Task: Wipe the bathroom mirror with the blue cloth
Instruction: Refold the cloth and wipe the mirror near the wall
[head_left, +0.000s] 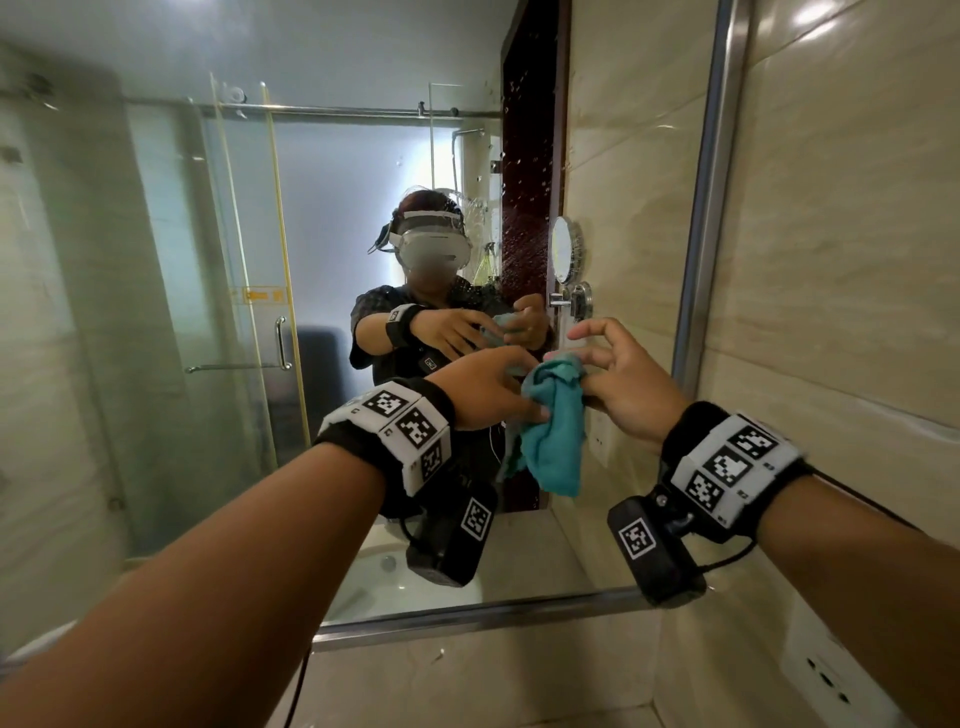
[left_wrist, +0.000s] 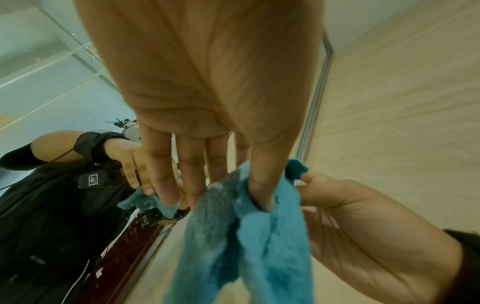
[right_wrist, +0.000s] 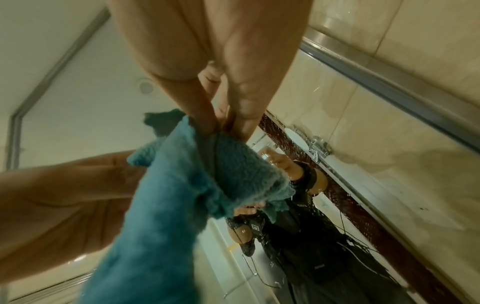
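We find the bathroom mirror (head_left: 260, 260) filling the wall ahead of both hands, framed in metal, with water droplets scattered over the glass above the hands. Its right frame edge stands just beyond our right hand, and beige wall tiles (head_left: 831, 260) continue to that side. In the reflection we see a glass shower enclosure (head_left: 234, 234) behind us, well to the left of the hands, and a small round mirror (head_left: 563, 257) on its chrome mount just above the right hand.

The blue cloth (head_left: 553, 431) hangs bunched between the two hands, in front of the glass; we cannot tell whether it touches the mirror. Our left hand (head_left: 488, 389) holds its upper part, thumb pressed into the folds, the other fingers fairly straight behind it. Our right hand (head_left: 618, 374) pinches the top edge between thumb and fingertips, the index finger raised free. Each wrist carries a black band (head_left: 727, 457) with printed markers
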